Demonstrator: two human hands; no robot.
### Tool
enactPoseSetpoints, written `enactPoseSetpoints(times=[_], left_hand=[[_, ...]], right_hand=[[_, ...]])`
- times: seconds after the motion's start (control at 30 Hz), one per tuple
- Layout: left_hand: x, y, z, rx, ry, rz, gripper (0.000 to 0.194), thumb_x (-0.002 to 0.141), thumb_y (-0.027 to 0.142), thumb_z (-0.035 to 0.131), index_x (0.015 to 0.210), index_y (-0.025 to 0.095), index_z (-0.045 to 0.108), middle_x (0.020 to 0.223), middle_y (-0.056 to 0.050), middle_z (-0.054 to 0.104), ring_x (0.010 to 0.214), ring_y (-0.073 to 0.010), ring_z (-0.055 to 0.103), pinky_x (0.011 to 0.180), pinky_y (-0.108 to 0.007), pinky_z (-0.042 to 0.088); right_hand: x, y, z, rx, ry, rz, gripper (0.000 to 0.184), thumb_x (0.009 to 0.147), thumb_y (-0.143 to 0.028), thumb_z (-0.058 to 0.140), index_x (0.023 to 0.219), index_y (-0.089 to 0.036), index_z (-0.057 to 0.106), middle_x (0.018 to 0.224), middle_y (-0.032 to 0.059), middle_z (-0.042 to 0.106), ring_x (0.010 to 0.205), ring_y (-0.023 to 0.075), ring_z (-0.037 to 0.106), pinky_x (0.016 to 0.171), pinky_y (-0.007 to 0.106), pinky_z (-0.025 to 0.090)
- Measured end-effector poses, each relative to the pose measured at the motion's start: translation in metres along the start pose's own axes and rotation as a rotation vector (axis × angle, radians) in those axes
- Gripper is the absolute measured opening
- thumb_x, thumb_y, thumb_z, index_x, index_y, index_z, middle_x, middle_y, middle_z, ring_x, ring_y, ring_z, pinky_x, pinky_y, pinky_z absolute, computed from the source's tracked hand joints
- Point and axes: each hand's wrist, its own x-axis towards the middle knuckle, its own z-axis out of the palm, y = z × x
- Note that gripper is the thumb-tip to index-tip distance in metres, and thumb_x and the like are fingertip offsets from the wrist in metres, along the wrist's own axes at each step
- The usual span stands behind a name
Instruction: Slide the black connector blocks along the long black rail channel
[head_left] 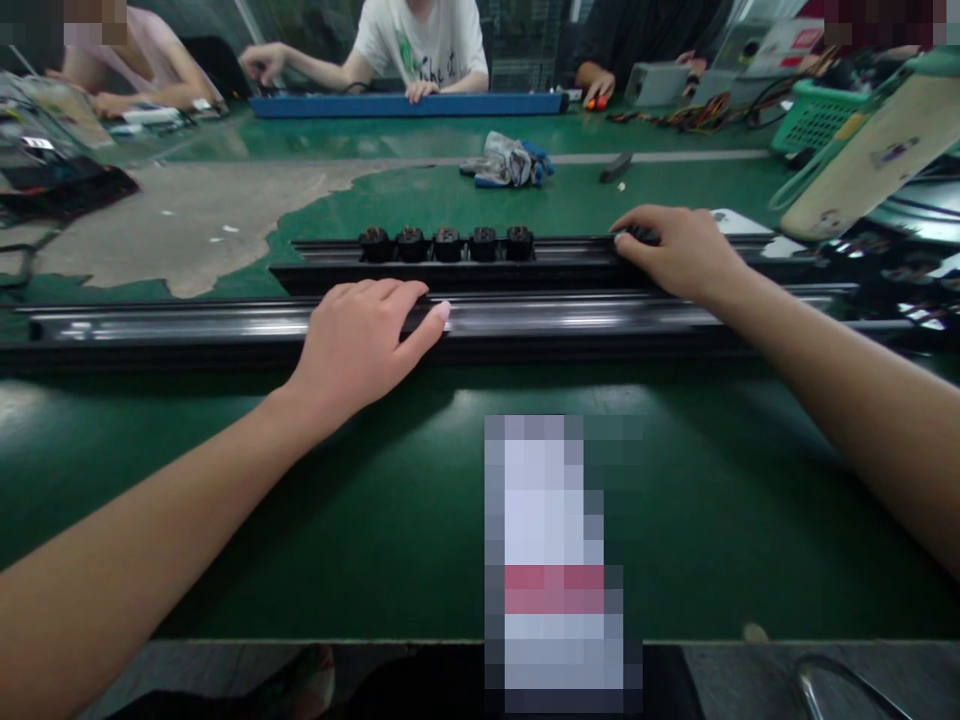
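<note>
My left hand (364,335) lies over the long black metal channel (570,314) nearest me, with fingers bent and thumb on its near side. A dark patch shows between thumb and forefinger, but what it is I cannot tell. Farther back and to the right, my right hand (679,250) has thumb and fingers closed on a small black socket (643,235), at the rear black rail (577,250). Several black round sockets (448,243) with metal prongs stand in a row on that rear rail, left of my right hand.
Blue-and-white gloves (510,162) lie beyond the rails on the green table (375,470). A pale bottle (877,150) and a green basket (817,120) stand at the right. Across the table, a person in a white shirt (424,45) touches a long blue bar (405,105).
</note>
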Motion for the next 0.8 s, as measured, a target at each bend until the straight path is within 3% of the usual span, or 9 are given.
enactPoseSetpoints(times=[0.3,0.53,0.8], left_hand=[[0.0000,-0.0006,-0.0010,0.005,-0.015,-0.007,0.067,0.101,0.057,0.022,0.134,0.014,0.063,0.131,-0.015,0.068,0.122,-0.0334,0.061,0.104,-0.048,0.043],[0.0002,-0.0008,-0.0012,0.001,-0.014,-0.002,0.068,0.101,0.056,0.021,0.133,0.014,0.063,0.132,-0.016,0.068,0.122,-0.0343,0.061,0.104,-0.050,0.043],[0.0005,-0.0003,-0.0011,0.009,-0.020,-0.008,0.068,0.101,0.056,0.021,0.133,0.014,0.063,0.132,-0.016,0.068,0.123,-0.0335,0.061,0.104,-0.048,0.043]], right_hand=[[0.0024,0.0033,0.0031,0.005,0.035,0.040,0.040,0.091,-0.042,0.050,0.118,-0.024,0.073,0.119,0.0096,0.071,0.107,0.0299,0.062,0.097,0.042,0.045],[0.0001,-0.0003,-0.0011,0.017,0.021,0.108,0.045,0.091,-0.041,0.052,0.124,-0.014,0.067,0.128,0.0186,0.065,0.115,0.0327,0.059,0.102,0.043,0.042],[-0.0002,-0.0009,-0.0004,0.002,0.040,0.143,0.038,0.092,-0.039,0.052,0.115,-0.013,0.066,0.125,0.0206,0.065,0.115,0.0345,0.059,0.102,0.043,0.042]])
